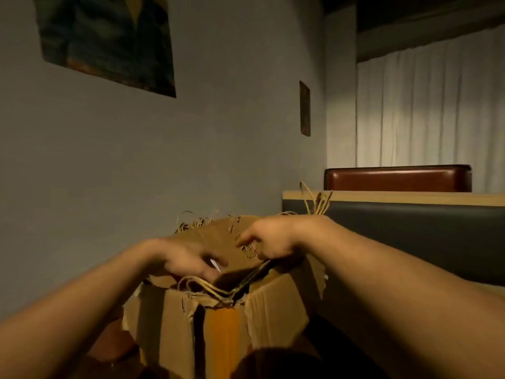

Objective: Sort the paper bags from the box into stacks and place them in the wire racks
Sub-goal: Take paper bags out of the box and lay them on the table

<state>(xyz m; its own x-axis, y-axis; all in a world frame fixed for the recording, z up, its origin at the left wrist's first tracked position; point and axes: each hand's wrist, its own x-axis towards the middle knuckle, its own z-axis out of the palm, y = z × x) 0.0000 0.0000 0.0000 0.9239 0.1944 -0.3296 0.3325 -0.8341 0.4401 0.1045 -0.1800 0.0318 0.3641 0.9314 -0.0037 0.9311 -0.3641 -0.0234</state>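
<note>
A torn cardboard box (175, 324) stands low in the middle of the view, packed with brown paper bags (218, 239) whose twisted handles stick up at the back. My left hand (188, 262) reaches into the box's near left side, fingers curled down onto the bags' edges. My right hand (269, 242) lies over the bags at the right, fingers bent around the top edge of a bundle. The blur hides just how each finger sits. No wire rack is in view.
A grey wall with two framed pictures (109, 39) rises behind the box. At the right is a dark padded booth back (410, 242) with a wooden top rail, a red-brown seat back (396, 177) beyond it and a white curtain (429, 110).
</note>
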